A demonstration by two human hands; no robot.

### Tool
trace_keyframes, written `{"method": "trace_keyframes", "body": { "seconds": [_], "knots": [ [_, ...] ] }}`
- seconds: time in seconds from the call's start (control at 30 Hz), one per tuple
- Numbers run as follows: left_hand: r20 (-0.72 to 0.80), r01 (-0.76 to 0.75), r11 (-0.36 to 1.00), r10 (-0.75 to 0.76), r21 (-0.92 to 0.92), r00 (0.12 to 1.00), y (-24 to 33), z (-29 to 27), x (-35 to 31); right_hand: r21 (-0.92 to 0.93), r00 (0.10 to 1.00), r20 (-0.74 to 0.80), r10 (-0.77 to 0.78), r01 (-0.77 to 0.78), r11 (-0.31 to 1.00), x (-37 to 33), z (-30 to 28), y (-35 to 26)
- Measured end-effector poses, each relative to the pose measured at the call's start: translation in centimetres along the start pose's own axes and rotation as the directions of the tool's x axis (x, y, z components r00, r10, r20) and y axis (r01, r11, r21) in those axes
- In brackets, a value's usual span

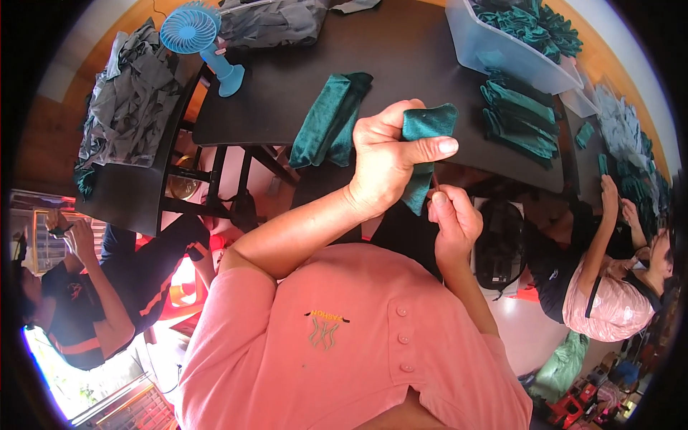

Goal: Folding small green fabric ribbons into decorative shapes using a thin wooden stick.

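My left hand [387, 154] grips a folded strip of dark green velvet fabric [428, 123], with the thumb pressed flat across its front. The upper end stands above my fist and the lower end hangs below it. My right hand [456, 218] is closed in a pinch beside that lower end, with something thin at its fingertips that is too small to name. On the table, just left of my left hand, two more green velvet strips [326, 118] lie side by side.
On the dark table [279, 86] are a blue fan [192, 32], a stack of green strips [522, 118] and a clear bin [494, 54] of green pieces. Grey fabric pieces [136, 100] fill the left table. Co-workers sit left [86, 308] and right [609, 294].
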State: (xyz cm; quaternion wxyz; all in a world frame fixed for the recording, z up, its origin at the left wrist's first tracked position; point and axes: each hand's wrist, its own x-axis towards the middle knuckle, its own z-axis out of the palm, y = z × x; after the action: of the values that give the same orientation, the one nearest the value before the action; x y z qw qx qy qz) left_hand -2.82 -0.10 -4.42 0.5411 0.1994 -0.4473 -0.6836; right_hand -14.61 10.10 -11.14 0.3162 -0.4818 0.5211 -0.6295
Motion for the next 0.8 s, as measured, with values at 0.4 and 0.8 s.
{"method": "trace_keyframes", "body": {
  "seconds": [0.4,0.8],
  "knots": [
    [-0.034,0.034,0.999,-0.035,-0.041,0.999,-0.9,0.3,-0.8,0.016,0.997,-0.066,-0.025,0.026,1.000,0.0,0.8,-0.1],
    [-0.042,-0.256,0.958,0.263,0.127,0.964,-1.1,-0.5,-1.1,0.119,0.997,-0.039,0.064,-0.059,0.991,-0.4,0.7,0.5]
  ]
}}
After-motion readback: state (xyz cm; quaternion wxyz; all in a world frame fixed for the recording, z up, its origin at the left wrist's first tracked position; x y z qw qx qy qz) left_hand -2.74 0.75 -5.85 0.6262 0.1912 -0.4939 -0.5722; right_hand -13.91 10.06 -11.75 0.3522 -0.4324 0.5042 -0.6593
